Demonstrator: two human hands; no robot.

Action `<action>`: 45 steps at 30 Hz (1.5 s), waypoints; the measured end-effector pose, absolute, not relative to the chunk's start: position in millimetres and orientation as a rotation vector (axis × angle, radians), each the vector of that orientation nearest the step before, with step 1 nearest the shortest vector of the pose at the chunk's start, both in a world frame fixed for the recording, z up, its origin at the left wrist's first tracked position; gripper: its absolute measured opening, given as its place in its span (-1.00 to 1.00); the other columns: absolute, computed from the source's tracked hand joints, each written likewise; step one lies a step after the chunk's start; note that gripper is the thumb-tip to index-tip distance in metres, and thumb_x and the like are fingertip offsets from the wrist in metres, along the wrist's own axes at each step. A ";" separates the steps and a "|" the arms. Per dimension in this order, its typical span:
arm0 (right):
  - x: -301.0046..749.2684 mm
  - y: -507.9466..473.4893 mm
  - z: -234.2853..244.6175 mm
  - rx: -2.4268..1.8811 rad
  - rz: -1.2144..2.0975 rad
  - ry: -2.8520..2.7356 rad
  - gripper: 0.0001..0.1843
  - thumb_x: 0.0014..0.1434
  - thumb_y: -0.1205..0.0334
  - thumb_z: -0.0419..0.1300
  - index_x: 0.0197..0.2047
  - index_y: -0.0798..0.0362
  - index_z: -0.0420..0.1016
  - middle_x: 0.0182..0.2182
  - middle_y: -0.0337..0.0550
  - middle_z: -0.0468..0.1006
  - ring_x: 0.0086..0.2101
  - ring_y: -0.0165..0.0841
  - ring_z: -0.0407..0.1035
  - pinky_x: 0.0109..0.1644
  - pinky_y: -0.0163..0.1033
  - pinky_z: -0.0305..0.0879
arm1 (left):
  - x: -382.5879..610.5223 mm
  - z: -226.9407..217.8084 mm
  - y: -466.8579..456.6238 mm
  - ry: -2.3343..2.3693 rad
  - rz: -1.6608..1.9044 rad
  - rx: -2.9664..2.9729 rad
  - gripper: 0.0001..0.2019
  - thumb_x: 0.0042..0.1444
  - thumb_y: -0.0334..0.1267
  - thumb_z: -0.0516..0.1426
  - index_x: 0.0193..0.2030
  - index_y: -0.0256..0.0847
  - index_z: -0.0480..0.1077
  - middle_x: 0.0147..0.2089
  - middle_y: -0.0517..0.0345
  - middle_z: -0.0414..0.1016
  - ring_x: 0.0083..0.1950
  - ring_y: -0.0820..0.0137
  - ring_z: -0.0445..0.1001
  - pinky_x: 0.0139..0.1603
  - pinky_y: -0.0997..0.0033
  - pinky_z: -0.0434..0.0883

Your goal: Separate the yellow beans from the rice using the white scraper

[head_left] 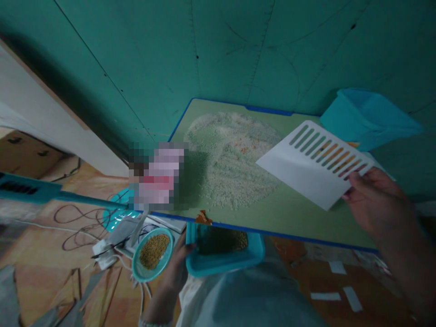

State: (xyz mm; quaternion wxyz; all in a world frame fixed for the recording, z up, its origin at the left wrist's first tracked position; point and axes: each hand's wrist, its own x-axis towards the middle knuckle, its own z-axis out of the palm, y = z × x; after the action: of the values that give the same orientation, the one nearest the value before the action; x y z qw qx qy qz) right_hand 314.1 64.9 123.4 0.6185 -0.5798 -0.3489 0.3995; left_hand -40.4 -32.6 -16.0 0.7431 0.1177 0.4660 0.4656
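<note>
My right hand [378,200] grips the end of a white slotted scoop [303,170], thumb on top, holding it over the right part of the table [327,222]. On the pale green tabletop, a wide layer of pale grains [235,181] is spread out, with a few orange grains [247,146] in its upper middle. My left hand [179,263] is closed on the left side of a teal tub [225,267] below the table's front edge. Inside the tub lie tan grains [241,240]; part of its inside is in shadow.
A teal bin [369,118] stands at the table's back right, against the green wall [231,50]. A pixelated pink object [160,177] is at the left end. Lower left are a teal bowl [136,272] of tan grains, cables [61,227] and a long teal-handled object [30,188].
</note>
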 end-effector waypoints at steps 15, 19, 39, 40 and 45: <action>311.5 111.1 117.8 -1.311 0.656 -0.944 -0.83 -0.02 0.28 0.30 -0.33 -0.02 0.39 -0.41 -0.33 0.50 -0.52 -0.46 0.25 -0.52 -0.30 0.00 | -27.6 -6.7 -27.4 0.924 0.989 0.208 -0.43 -0.07 -0.29 0.28 0.17 -0.05 0.44 0.04 0.08 0.65 0.20 -0.06 0.44 0.17 0.06 0.40; 302.4 144.0 116.1 -1.306 0.646 -1.056 -0.91 0.05 0.31 0.24 -0.36 0.00 0.39 -0.48 -0.31 0.53 -0.53 -0.45 0.25 -0.52 -0.32 0.05 | -19.3 -4.6 -28.5 0.868 0.982 0.236 -0.50 -0.04 -0.32 0.26 0.12 -0.07 0.48 0.04 0.09 0.65 0.23 -0.02 0.42 0.21 0.06 0.35; 278.2 168.9 104.6 -1.330 0.783 -1.299 -0.84 0.08 0.11 0.27 -0.39 -0.06 0.36 -0.48 -0.24 0.54 -0.54 -0.39 0.32 -0.56 -0.31 0.12 | -30.8 -13.0 -24.4 0.895 1.036 0.204 -0.41 -0.09 -0.29 0.31 0.17 -0.09 0.44 0.05 0.04 0.65 0.22 -0.05 0.42 0.22 0.06 0.33; 277.4 168.6 104.3 -1.333 0.794 -1.303 -0.84 0.08 0.11 0.26 -0.40 -0.06 0.36 -0.49 -0.24 0.53 -0.54 -0.39 0.32 -0.56 -0.31 0.13 | -30.3 -12.3 -24.3 0.895 1.031 0.214 -0.41 -0.09 -0.29 0.31 0.17 -0.09 0.44 0.05 0.05 0.64 0.22 -0.05 0.42 0.22 0.06 0.33; 274.6 163.7 105.0 -1.323 0.858 -1.313 -0.86 0.07 0.11 0.25 -0.37 -0.05 0.37 -0.48 -0.23 0.51 -0.56 -0.40 0.28 -0.57 -0.30 0.06 | -30.5 -11.5 -26.4 0.886 1.032 0.219 -0.43 -0.06 -0.31 0.29 0.17 -0.06 0.44 0.04 0.07 0.65 0.23 -0.02 0.42 0.23 0.08 0.33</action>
State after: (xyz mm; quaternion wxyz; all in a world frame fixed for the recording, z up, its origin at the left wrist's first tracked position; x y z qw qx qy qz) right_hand 274.6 163.7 105.0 0.5182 -0.5515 -0.5473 0.3575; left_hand -30.5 -26.4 -11.5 0.7719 0.1009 0.4089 0.4762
